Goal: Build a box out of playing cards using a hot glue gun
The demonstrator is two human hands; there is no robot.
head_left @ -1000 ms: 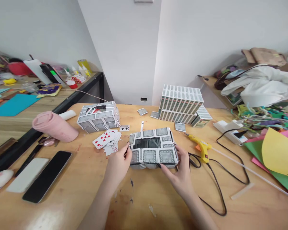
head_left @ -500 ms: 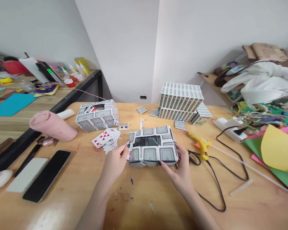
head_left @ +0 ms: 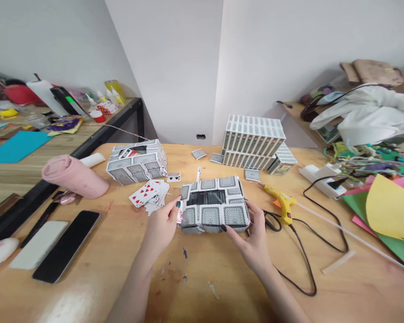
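A box made of folded playing cards (head_left: 209, 216) lies before me, grey card backs outward, with a dark rectangular opening in its top. My right hand (head_left: 254, 235) grips its right end, thumb on the near edge and fingers round the far side. At its left end my left hand (head_left: 164, 222) pinches a playing card (head_left: 179, 216) with red marks, partly hidden by the fingers. Left of the box lie loose playing cards (head_left: 144, 194), face up. Behind them stands a second card-covered box (head_left: 134, 169) with some red and white showing in its opening.
Right of the box lies a yellow glue gun (head_left: 283, 202) with its black cord curling over the table. Stacked card packs (head_left: 252, 139) stand at the back. A phone (head_left: 66, 246) and a pink roll (head_left: 74, 177) lie left; a power strip (head_left: 323, 181) sits right.
My left thumb and the pinched card have shifted very slightly at the box's left end, and more of the card's red face shows. The right hand keeps its grip.
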